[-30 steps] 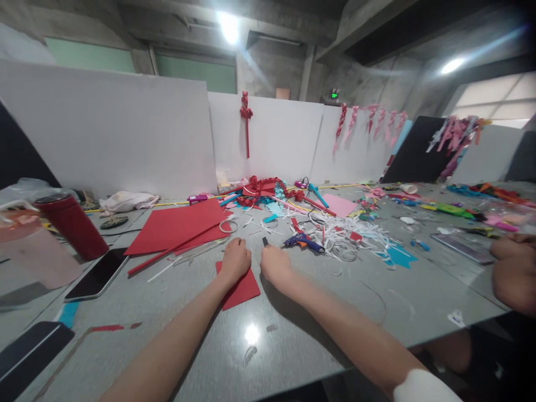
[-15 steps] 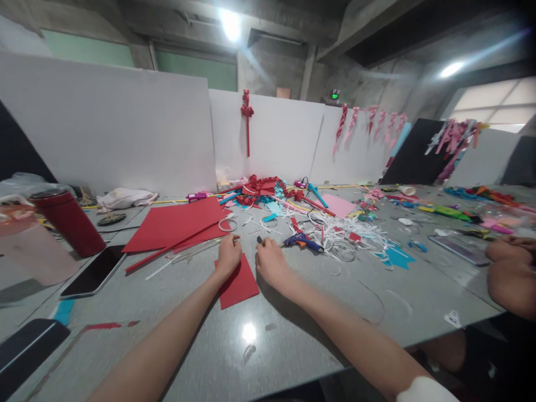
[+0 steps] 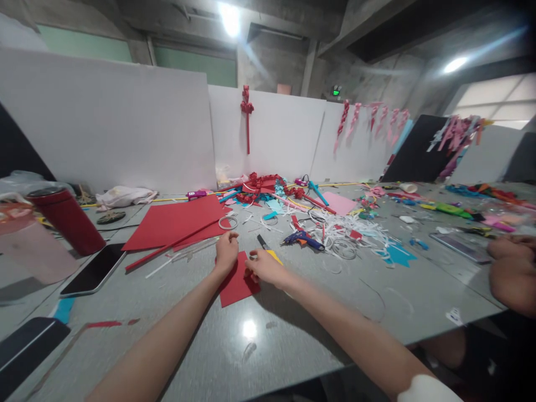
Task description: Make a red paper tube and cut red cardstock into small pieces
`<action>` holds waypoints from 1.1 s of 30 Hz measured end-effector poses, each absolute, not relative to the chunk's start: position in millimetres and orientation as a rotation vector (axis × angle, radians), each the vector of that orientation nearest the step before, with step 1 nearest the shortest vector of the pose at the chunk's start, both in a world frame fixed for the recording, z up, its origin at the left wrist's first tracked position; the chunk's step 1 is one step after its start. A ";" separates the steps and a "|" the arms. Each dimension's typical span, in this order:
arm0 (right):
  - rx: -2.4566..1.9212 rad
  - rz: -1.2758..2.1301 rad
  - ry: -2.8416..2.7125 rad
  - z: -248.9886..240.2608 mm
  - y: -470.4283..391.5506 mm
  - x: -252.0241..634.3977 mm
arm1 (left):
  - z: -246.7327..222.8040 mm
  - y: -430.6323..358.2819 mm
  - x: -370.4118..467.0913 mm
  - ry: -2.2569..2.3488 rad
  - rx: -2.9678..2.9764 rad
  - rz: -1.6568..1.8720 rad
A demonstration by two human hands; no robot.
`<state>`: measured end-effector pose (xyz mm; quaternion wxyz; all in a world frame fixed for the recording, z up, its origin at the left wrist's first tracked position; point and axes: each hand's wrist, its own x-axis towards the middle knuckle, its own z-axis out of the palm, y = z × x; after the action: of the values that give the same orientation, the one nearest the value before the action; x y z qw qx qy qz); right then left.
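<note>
A small red sheet [image 3: 234,291] lies on the grey table in front of me. My left hand [image 3: 226,252] rests on its upper left part, fingers curled; whatever they may hold is hidden. Over the sheet's right edge is my right hand [image 3: 263,267], its fingers bent and slightly apart, with nothing visible between them. Just beyond it lies a utility knife with a dark end [image 3: 262,242] and a yellow part [image 3: 275,257]. A blue glue gun [image 3: 302,240] lies further right, and a roll of clear tape or ring [image 3: 228,222] sits beyond my left hand.
Large red sheets [image 3: 176,219] with a thin red strip lie back left. Near the left edge are a red bottle [image 3: 69,220] and a phone [image 3: 94,270]. White paper scraps [image 3: 347,231] spread behind the glue gun. Another person's arm [image 3: 513,273] rests at the right.
My right hand has come off the utility knife and moved down onto the red sheet's right edge, leaving the knife in view. My left hand has barely moved.
</note>
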<state>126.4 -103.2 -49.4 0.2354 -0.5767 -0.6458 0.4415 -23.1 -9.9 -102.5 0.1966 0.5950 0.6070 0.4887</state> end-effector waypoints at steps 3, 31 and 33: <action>-1.775 0.489 -2.012 -41.6 -103.4 133.3 | -101.7 -11.2 -23.0 1.681 1.689 1.363; -1.722 -0.106 -2.362 -30.8 -107.6 145.6 | -83.8 -20.1 -22.5 0.898 1.385 1.309; -1.742 -0.076 -2.311 -32.2 -106.4 146.5 | -82.8 -21.5 -24.1 0.893 1.385 1.320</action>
<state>146.5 -106.4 -32.2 0.1231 -0.5971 -0.7922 -0.0260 -24.1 -21.5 -82.8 0.4925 0.5708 0.3681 0.5442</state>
